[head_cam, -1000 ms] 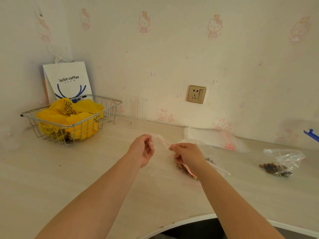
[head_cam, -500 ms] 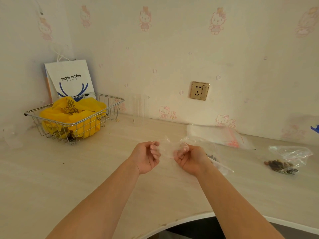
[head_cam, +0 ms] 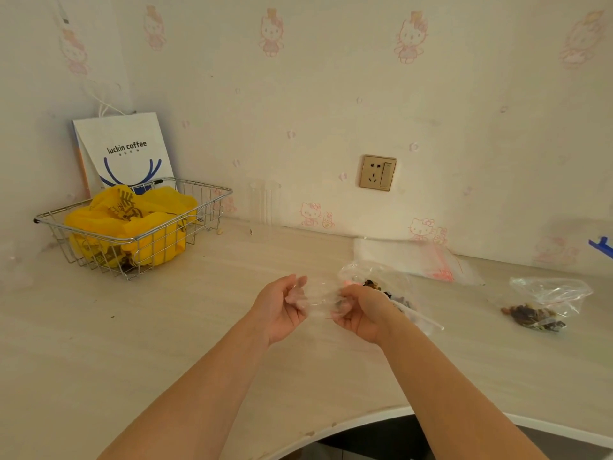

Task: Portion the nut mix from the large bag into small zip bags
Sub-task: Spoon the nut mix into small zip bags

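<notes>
While the large bag [head_cam: 381, 287] of nut mix lies on the desk [head_cam: 166, 327] just behind, the left hand [head_cam: 282, 310] and right hand [head_cam: 361, 310] pinch a small zip bag [head_cam: 320, 302] between them.

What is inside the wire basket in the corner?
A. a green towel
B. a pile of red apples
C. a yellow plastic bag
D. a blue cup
C: the wire basket on the left of the counter holds a crumpled yellow plastic bag with dark print on it, just in front of the white paper coffee bag.
</notes>
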